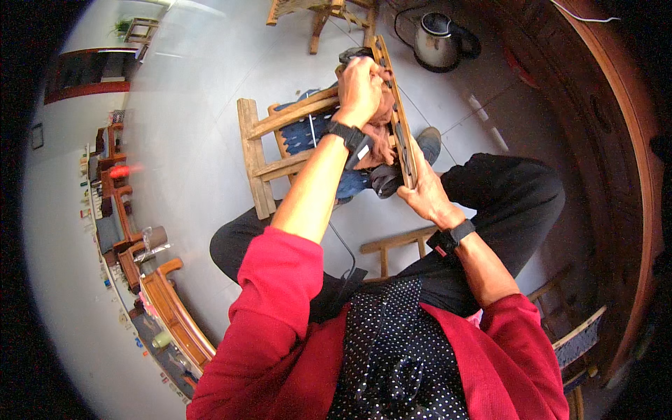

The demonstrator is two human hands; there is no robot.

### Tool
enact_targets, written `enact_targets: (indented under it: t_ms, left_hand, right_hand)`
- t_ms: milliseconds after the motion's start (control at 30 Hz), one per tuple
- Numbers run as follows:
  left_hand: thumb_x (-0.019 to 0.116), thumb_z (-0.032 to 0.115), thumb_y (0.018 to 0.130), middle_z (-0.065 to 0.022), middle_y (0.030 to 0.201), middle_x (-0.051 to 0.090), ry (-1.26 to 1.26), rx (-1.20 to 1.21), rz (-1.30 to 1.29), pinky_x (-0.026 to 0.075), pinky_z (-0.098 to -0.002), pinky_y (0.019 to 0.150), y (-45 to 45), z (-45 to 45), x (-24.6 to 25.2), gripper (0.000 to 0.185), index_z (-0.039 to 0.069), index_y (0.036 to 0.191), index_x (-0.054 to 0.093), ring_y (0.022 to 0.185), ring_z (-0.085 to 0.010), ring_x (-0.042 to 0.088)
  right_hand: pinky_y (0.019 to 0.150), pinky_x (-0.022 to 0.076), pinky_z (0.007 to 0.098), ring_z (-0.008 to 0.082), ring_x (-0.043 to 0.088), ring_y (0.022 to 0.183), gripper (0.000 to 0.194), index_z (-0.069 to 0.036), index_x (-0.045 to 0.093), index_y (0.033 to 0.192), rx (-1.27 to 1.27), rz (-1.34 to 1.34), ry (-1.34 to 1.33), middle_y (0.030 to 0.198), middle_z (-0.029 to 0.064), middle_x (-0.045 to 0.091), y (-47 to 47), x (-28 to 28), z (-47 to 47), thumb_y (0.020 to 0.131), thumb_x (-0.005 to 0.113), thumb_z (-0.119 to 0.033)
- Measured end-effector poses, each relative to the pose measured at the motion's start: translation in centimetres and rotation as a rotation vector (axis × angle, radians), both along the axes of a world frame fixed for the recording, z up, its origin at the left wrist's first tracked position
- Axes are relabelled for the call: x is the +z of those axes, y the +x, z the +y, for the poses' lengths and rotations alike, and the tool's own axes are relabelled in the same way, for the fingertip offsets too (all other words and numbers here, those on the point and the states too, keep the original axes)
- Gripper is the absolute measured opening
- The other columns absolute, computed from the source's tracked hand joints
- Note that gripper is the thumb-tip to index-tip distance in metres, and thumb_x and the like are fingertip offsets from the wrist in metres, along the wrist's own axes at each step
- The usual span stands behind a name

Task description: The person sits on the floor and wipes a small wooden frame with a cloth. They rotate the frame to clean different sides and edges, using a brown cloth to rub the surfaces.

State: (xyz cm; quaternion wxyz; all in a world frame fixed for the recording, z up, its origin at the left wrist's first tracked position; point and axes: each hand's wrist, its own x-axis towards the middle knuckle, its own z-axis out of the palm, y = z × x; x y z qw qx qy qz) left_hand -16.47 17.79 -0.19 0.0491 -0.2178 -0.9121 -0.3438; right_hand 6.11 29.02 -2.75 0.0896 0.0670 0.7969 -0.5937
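Observation:
A small wooden folding stool frame [255,152] lies tilted on its side between my knees. Dark strips are wrapped at intervals along its right-hand rail [400,113]. My right hand [426,193] grips the near end of that rail, the thumb along its side. Curled into a fist, my left hand [360,88] is at brown cloth [382,137] by the rail's far end; its fingertips are partly hidden. Blue patterned fabric [302,128] shows between the crossbars. Bunched dark material [386,180] hangs near my right hand.
A metal electric kettle [437,43] stands on the tiled floor beyond the stool. Another wooden stool [317,23] is at the far edge. Wooden furniture [173,310] lines the left, with a dark wooden cabinet [598,131] on the right. Low wooden legs [396,244] sit between my thighs.

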Motion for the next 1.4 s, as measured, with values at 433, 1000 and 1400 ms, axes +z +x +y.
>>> enact_targets:
  t_ms: [433, 1000, 1400]
  left_hand:
    - [0.063, -0.01, 0.082, -0.0112, 0.094, 0.069, 0.066, -0.026, -0.07, 0.057, -0.0388, 0.076, 0.7, 0.2, 1.3, 0.011, 0.0, 0.088, 0.063, 0.084, -0.0258, 0.07]
    - [0.064, -0.01, 0.083, -0.0144, 0.096, 0.067, -0.023, -0.099, -0.04, 0.056, -0.0385, 0.081, 1.7, -0.4, 2.6, 0.012, -0.002, 0.092, 0.063, 0.09, -0.0278, 0.069]
    - [0.062, -0.011, 0.085, -0.0125, 0.095, 0.064, 0.004, -0.149, -0.14, 0.058, -0.0377, 0.078, 3.0, -1.3, 2.7, 0.015, 0.0, 0.095, 0.065, 0.087, -0.0274, 0.072]
  right_hand:
    - [0.093, 0.0511, 0.0551, 0.0514, 0.06, 0.103, 0.11, -0.02, 0.01, 0.165, 0.0, -0.043, 0.033, 0.112, 0.0294, 0.055, -0.1, 0.3, 0.2, 0.076, 0.072, -0.008]
    - [0.095, 0.0511, 0.0543, 0.0504, 0.059, 0.105, 0.109, -0.017, 0.011, 0.165, 0.002, -0.029, 0.062, 0.115, 0.03, 0.056, -0.2, 0.2, 0.1, 0.076, 0.073, -0.007]
    - [0.093, 0.0513, 0.0557, 0.0527, 0.06, 0.104, 0.107, -0.018, 0.012, 0.165, 0.011, -0.013, 0.097, 0.114, 0.032, 0.056, -0.6, 0.3, 0.3, 0.077, 0.072, -0.011]
